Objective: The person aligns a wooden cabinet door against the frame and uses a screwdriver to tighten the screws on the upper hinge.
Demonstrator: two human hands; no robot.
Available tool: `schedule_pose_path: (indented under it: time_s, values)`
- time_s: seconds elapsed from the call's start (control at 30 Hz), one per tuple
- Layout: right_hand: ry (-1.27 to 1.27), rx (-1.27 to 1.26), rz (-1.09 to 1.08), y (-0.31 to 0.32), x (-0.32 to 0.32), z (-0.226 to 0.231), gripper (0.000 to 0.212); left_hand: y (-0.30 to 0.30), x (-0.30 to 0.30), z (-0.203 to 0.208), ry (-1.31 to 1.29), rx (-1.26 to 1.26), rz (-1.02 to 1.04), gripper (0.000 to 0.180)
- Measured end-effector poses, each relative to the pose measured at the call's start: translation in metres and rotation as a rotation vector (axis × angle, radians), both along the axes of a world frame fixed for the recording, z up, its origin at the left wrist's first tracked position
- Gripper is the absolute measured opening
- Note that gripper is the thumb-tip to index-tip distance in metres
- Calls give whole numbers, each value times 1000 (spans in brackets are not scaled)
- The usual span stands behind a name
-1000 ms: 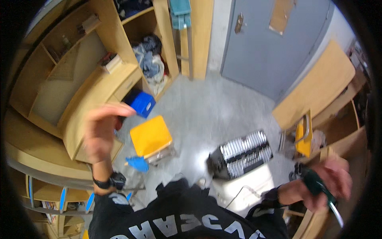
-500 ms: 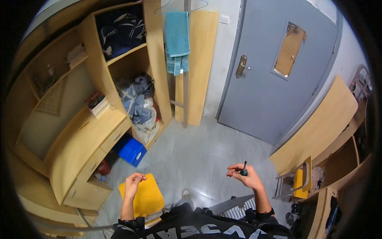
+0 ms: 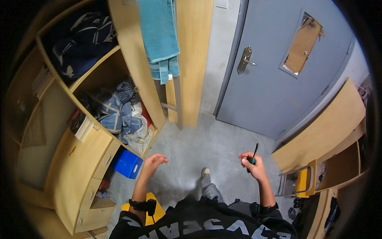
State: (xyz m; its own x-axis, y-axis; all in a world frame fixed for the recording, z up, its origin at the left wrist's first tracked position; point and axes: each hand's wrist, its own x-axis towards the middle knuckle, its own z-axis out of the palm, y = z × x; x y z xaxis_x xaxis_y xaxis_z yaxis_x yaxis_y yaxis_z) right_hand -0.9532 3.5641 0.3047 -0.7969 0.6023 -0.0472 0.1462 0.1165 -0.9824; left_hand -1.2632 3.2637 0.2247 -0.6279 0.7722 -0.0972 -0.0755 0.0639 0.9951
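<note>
My right hand (image 3: 254,164) is closed around the green-and-black handle of a screwdriver (image 3: 252,160). Its dark shaft points up and away from me. My left hand (image 3: 154,162) is held out over the floor with nothing in it, its fingers loosely bent and apart from the thumb. Below that forearm, part of a yellow chair seat (image 3: 155,208) shows. The blue box (image 3: 126,164) on the floor lies to the left of this hand.
Ahead stands a grey door (image 3: 274,79) with a metal handle. An open wardrobe (image 3: 153,95) with clothes (image 3: 123,111) and a desk (image 3: 75,159) are at left. A teal towel (image 3: 159,36) hangs near the wardrobe. At right are a leaning board (image 3: 318,123) and another yellow chair (image 3: 306,181).
I have moved forward, so the wardrobe and door look nearer and the yellow seat has slipped toward the lower edge. One foot is now further forward. The screwdriver stays in my right hand.
</note>
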Motion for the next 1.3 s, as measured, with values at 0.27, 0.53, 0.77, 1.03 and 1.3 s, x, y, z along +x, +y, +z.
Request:
schedule_pose_path:
  time_s: [0.27, 0.53, 0.77, 1.03, 1.3]
  values:
    - [10, 61, -72, 135, -90, -30, 23, 196, -119, -10, 101, 17, -184, 19]
    - [-103, -21, -90, 264, -199, -57, 24, 404, -221, 7, 30, 37, -174, 24]
    - [41, -98, -94, 354, -301, -60, 18, 563, -348, -32, -163, -14, 268, 21]
    - [184, 141, -83, 475, -471, -56, 33, 679, -526, -94, -156, -234, 928, 28]
    - [159, 370, 30, 551, -622, -69, 56, 673, -654, -59, 86, -329, 1514, 50]
